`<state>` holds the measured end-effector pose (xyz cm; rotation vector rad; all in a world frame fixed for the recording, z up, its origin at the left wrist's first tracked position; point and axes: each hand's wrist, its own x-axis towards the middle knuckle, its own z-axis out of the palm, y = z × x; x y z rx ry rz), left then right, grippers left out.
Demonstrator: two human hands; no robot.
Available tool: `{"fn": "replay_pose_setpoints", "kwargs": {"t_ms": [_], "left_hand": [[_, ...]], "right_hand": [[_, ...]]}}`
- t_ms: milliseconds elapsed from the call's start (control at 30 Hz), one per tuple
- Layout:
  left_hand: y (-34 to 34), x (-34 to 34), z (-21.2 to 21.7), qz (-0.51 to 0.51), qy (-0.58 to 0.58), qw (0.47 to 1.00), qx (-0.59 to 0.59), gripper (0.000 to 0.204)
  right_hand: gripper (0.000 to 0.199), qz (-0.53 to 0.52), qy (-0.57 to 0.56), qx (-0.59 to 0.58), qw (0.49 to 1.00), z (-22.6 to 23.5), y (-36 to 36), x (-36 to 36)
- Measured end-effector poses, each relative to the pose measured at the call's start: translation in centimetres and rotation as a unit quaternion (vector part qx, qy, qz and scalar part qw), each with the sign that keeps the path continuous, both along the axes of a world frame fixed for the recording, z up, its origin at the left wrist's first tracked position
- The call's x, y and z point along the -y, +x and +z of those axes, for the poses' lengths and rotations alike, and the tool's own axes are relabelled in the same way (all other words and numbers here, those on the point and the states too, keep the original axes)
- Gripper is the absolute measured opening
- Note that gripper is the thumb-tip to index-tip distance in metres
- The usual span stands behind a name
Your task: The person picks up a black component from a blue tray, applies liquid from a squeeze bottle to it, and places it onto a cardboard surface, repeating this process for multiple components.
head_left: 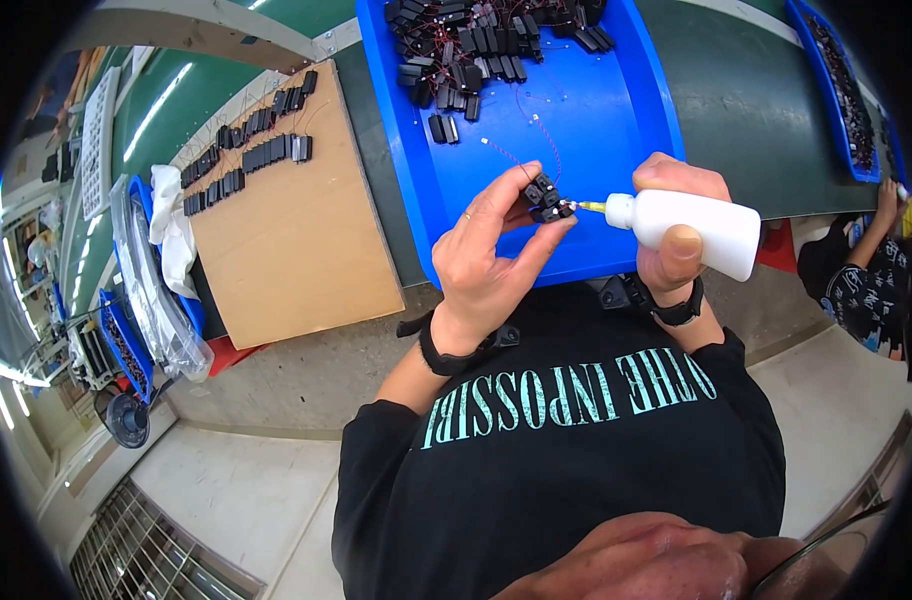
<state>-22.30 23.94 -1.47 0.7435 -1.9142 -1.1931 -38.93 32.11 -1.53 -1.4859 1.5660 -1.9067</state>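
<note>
My left hand (488,248) is closed round a few small black box-shaped parts (546,199), pinched between thumb and fingers over the near end of a blue tray. Thin twisted wires (553,141) with small white plugs trail from these parts toward the tray floor. In my right hand (680,195) lies a white squeeze bottle (711,228), tilted with its nozzle to the left. Its thin yellowish tip (590,206) meets or nearly meets the end of the black parts; whether it touches, I cannot tell.
The blue tray (391,130) holds a heap of wired black parts (486,50) at its far end. On a brown board (286,240) to the left stand rows of similar parts (266,152). Clear plastic bags (146,280) lie farther left. Another person (866,270) works at the right.
</note>
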Motion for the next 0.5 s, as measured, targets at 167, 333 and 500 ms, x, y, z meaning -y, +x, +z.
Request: {"fn": "replay_pose_setpoints", "kwargs": {"t_ms": [167, 333, 500], "left_hand": [[-0.2, 0.1, -0.3, 0.028, -0.018, 0.999, -0.030, 0.050], [0.0, 0.0, -0.5, 0.017, -0.036, 0.999, -0.016, 0.050], [0.0, 0.1, -0.4, 0.002, -0.040, 0.999, -0.007, 0.050]], "right_hand": [[0.059, -0.049, 0.011, 0.007, 0.999, 0.5, 1.0, 0.7], [0.062, -0.129, -0.062, 0.048, 0.989, 0.1, 1.1, 1.2], [0.063, -0.124, -0.072, 0.048, 0.989, 0.0, 1.0, 1.3]]}}
